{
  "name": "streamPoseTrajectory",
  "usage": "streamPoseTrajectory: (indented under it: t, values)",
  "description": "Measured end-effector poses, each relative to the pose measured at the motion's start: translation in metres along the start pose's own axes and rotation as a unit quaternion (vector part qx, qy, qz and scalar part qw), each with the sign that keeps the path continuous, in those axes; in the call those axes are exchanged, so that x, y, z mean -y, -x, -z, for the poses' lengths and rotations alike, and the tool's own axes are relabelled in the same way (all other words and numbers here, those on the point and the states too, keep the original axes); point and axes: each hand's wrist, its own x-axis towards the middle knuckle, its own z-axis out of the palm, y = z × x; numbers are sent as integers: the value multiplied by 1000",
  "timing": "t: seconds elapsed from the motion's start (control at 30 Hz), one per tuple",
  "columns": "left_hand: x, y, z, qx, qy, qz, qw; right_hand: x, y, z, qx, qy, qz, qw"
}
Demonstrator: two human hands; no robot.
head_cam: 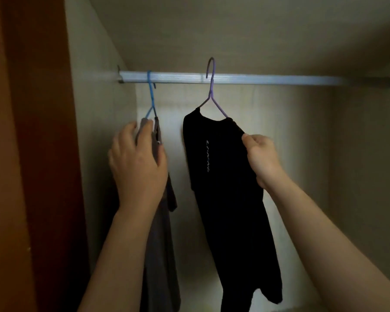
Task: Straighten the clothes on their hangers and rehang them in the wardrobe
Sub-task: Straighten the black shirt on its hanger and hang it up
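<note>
We are pinching the black shirt (223, 176) at its 3 o'clock shoulder with our right hand (260, 158), steadying it on the purple hanger (212, 95); our left hand (137, 163), fingers spread, is pressing the grey shirt (160, 244) flat under the rail (257, 78).

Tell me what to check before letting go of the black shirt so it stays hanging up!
1. Purple hanger hooked over the rail: not ok; its hook tip rises above the rail and does not look seated.
2. Black shirt sitting on the purple hanger: ok, both shoulders are on it.
3. Right hand holding the black shirt: ok, fingers pinch its shoulder edge.
4. Blue hanger on the rail: ok, hook wraps over it.
5. Grey garment straight on the blue hanger: cannot tell, the left hand covers its top.
6. Gap between the two garments: ok, they hang apart.
</note>
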Motion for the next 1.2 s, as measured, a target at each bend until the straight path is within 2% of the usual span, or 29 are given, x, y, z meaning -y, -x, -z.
streamPoseTrajectory:
  t: [0.07, 0.17, 0.37, 0.57, 0.8, 0.9, 1.03, 1.2]
  values:
    - [5, 3, -1, 19, 54, 25, 998, 7, -4, -19, 7, -4, 14, 1000]
    - [12, 8, -2, 35, 125, 14, 992, 17, -13, -44, 17, -6, 22, 1000]
    - [17, 10, 0, 55, 167, 11, 984, 33, -23, -84, 6, -9, -19, 1000]
    - [19, 12, -1, 66, 167, -2, 984, 37, -16, -98, 36, 28, -22, 999]
    - [21, 20, 6, 84, 179, 32, 980, 32, -2, -106, 63, 40, -48, 996]
    - [24, 26, 10, 100, 174, 54, 978, 32, 3, -99, 53, 37, -19, 998]
    - [20, 41, 14, 100, 162, 79, 978, 22, 28, -82, 66, 96, 46, 992]
    - [9, 84, 24, 108, 114, 93, 983, -21, 80, -55, 106, 116, 42, 987]
